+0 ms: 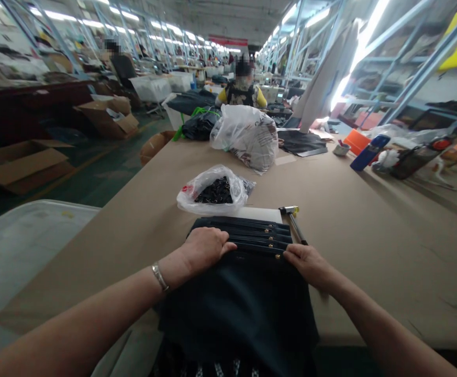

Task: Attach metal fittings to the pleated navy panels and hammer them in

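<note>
- Pressing down flat, the left hand [202, 248] lies palm-down on the left end of a stack of dark navy fabric pieces [247, 238], fingers spread narrowly over the folded top edge.
- Right hand [309, 263] rests on the stack's right end, fingers curled lightly on the cloth; neither hand grips anything.
- Stack sits at the near edge of the worktop [369, 235], and its loose lower part hangs over that edge toward the person.
- Small brass studs show along the layered edges of the pieces.
- A hammer [294, 222] lies just beside the stack's far right corner, its handle running toward the right hand.
- A white board [259, 213] lies under the stack's far edge.
- A clear bag of dark metal parts [212, 192] sits just beyond the stack.
- A larger plastic bag [247, 136] stands farther on, near the far edge.
- Right of the stack the worktop is bare brown surface up to the clutter at the far right corner.
- Left of the worktop's near corner is a pale plastic bin [24, 246].
</note>
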